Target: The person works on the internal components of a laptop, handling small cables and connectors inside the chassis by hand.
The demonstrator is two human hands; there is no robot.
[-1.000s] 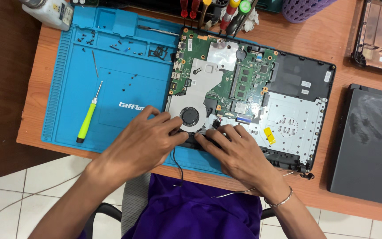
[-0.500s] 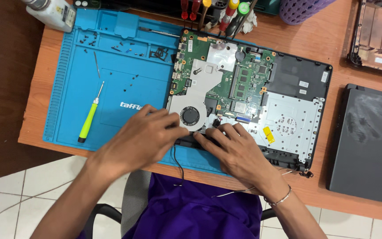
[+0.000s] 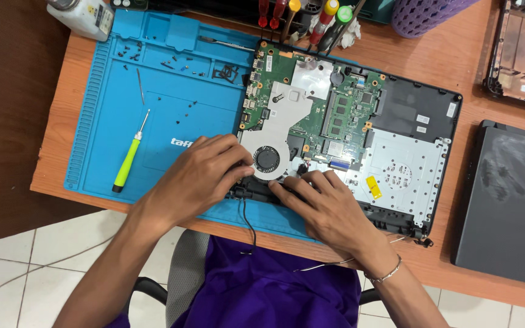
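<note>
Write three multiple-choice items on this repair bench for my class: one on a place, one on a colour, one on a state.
1. Where does the yellow-green-handled screwdriver lie?
A. on the blue rubber work mat
B. inside the opened black laptop base
C. on the tiled floor

2. What colour is the laptop's circuit board?
A. red
B. green
C. white

3. What are the left hand and right hand doing?
A. gripping the screwdriver
B. resting off the desk
C. pressing at the laptop's near edge beside the round black cooling fan

Answers: 1 A, it lies on the mat left of the laptop; 2 B, the board is green; 3 C, both hands' fingers meet below the fan.
</note>
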